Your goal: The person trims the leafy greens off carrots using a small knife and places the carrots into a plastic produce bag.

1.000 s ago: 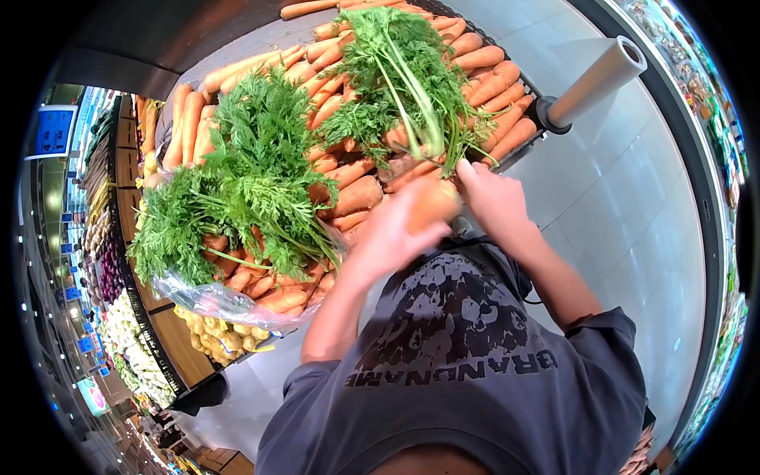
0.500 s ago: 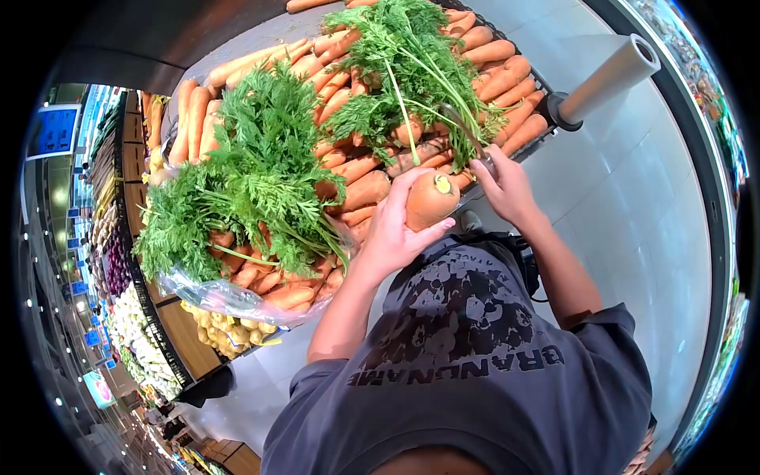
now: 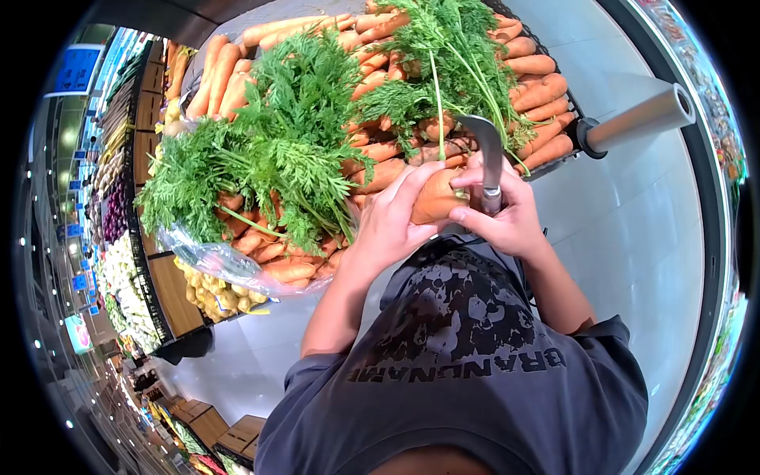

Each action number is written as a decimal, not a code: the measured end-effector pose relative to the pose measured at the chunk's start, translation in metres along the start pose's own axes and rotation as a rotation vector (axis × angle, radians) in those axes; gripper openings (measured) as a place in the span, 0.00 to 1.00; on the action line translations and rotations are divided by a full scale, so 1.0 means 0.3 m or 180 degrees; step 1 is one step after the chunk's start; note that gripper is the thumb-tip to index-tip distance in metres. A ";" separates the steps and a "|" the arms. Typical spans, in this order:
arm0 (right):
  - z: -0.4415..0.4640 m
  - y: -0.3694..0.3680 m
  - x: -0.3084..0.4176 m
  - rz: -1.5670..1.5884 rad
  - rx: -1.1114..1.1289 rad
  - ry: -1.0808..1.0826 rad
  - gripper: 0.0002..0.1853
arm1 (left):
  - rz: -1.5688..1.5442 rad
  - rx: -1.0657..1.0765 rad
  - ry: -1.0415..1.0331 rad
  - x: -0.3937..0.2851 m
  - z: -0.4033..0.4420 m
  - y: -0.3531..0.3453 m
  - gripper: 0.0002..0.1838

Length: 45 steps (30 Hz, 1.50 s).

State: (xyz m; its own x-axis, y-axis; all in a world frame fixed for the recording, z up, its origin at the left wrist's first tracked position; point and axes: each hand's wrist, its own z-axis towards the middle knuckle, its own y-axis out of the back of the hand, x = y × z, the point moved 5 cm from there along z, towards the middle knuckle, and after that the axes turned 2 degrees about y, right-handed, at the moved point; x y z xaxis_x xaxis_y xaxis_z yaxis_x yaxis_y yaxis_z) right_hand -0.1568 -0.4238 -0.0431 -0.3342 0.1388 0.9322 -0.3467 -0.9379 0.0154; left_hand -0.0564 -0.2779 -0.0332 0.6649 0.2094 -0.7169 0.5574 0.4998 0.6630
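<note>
A thick orange carrot (image 3: 431, 199) is gripped in my left hand (image 3: 389, 220), its cut top turned toward the right. My right hand (image 3: 511, 212) is closed round the handle of a curved knife (image 3: 489, 150), whose hooked blade points up and away from me. The thumb and fingertips of that hand touch the carrot's top end. Just beyond both hands lie loose carrots (image 3: 380, 176). Leafy carrot tops (image 3: 455, 63) rest on the pile, with one long stalk hanging down close to the carrot.
At left, a clear plastic bag (image 3: 214, 265) holds carrots and bushy greens (image 3: 261, 150). A grey post (image 3: 641, 123) stands at the display's right corner. Bagged yellow produce (image 3: 214, 293) sits lower left, beside wooden vegetable stands (image 3: 174, 293). Pale floor tiles (image 3: 625, 237) extend to the right.
My right hand has come in to the carrot, and the knife has swung so its blade shows clearly upright. The carrot has turned, its top now facing the right hand. The view has shifted slightly.
</note>
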 end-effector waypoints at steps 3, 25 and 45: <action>0.002 -0.003 -0.027 -0.0078 0.0038 0.0293 0.22 | 0.0044 -0.0012 0.0055 -0.001 -0.003 0.010 0.41; 0.351 -0.020 -0.006 0.1205 0.0225 -0.0791 0.37 | -0.0020 -0.1021 0.0075 -0.006 0.209 0.064 0.47; 1.424 0.017 -0.317 -0.2189 0.1401 0.0758 0.37 | 0.1350 -0.3343 0.0821 -0.121 -0.249 0.297 0.09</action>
State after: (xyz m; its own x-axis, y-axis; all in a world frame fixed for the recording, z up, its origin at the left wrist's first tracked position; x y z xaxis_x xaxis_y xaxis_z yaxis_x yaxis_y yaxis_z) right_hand 0.2476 -0.5777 0.0227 -0.3665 0.7402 0.5637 -0.1842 -0.6516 0.7358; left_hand -0.0680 -0.1782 0.0360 0.5110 0.6317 -0.5829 -0.4530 0.7742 0.4419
